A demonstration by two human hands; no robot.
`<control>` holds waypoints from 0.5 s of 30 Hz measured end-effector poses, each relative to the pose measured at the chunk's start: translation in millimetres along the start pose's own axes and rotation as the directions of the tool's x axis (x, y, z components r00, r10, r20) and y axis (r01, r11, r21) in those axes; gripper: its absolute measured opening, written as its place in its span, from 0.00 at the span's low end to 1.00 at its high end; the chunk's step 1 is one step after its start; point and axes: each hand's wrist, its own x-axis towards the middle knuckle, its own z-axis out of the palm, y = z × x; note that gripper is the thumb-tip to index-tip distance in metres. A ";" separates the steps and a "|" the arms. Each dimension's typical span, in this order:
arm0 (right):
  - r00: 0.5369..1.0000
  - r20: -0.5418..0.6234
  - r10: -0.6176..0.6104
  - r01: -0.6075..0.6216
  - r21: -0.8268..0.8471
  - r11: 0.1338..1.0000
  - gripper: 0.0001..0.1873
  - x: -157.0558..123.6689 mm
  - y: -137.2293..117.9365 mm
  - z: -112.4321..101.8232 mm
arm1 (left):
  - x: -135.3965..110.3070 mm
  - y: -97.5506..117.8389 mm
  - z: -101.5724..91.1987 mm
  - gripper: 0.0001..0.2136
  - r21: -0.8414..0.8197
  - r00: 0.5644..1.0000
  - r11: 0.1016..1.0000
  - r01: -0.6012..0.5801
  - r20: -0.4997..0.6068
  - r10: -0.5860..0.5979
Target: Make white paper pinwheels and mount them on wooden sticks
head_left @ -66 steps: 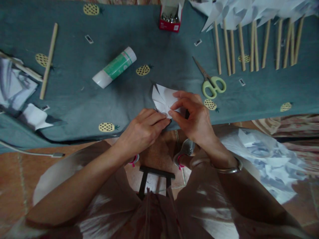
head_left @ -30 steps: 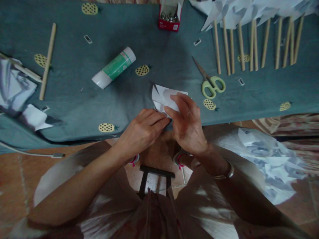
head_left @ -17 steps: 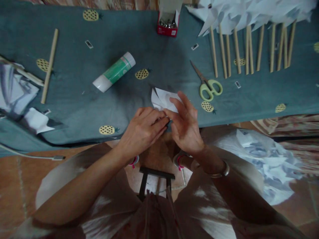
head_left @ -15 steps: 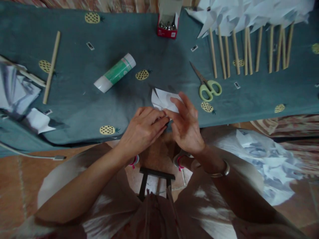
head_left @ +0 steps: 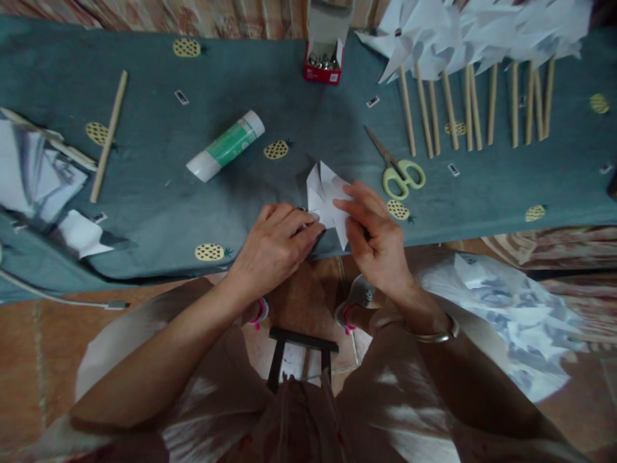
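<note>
A small white paper pinwheel [head_left: 330, 198], cut and partly folded, lies at the table's front edge between my hands. My left hand [head_left: 280, 241] is closed on its lower left side, thumb and fingers pressed together. From the right, my right hand [head_left: 380, 235] holds the paper's edge, its fingertips on top and the thumb near the lower flap. What lies under my left fingers is hidden. Scissors [head_left: 402, 178] with light green handles rest just beyond my right hand. A green and white glue stick [head_left: 226, 146] lies to the upper left of my left hand.
Finished paper pinwheels [head_left: 463, 38] on wooden sticks lie at the back right. A red box [head_left: 322, 72] holds small metal pieces. One loose stick [head_left: 110, 135] and folded papers [head_left: 41, 170] are at the left. A bag of white paper shapes [head_left: 515, 321] stands below right.
My right hand has moved a little right and turned, and the paper now shows more of its folded flaps. My left hand stays nearly in place, still pinching. The view has shifted slightly.
</note>
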 end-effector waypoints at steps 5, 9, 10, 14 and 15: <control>0.997 -0.039 0.071 -0.074 -0.103 0.992 0.19 4.4 6.7 -6.5 | 2.6 0.1 0.8 0.08 -0.023 0.999 0.999 0.035 -0.001 -0.035; 0.997 -0.036 0.070 -0.074 -0.123 0.990 0.19 7.6 2.7 -11.6 | 3.5 -9.1 -0.6 0.08 0.023 0.999 0.999 0.035 -0.029 -0.035; 0.997 -0.041 0.067 -0.071 -0.107 0.992 0.18 7.8 0.0 -12.8 | 3.3 -13.6 -1.8 0.08 0.048 0.998 0.998 0.036 -0.045 -0.034; 0.993 -0.028 0.112 -0.112 -0.002 0.994 0.15 5.1 -11.8 -15.7 | 1.8 -34.0 -9.0 0.09 0.139 0.988 0.988 0.071 -0.143 -0.051; 0.991 -0.004 0.137 -0.137 0.023 0.990 0.15 3.9 -14.0 -15.9 | 1.5 -37.6 -10.8 0.10 0.154 0.987 0.985 0.083 -0.149 -0.060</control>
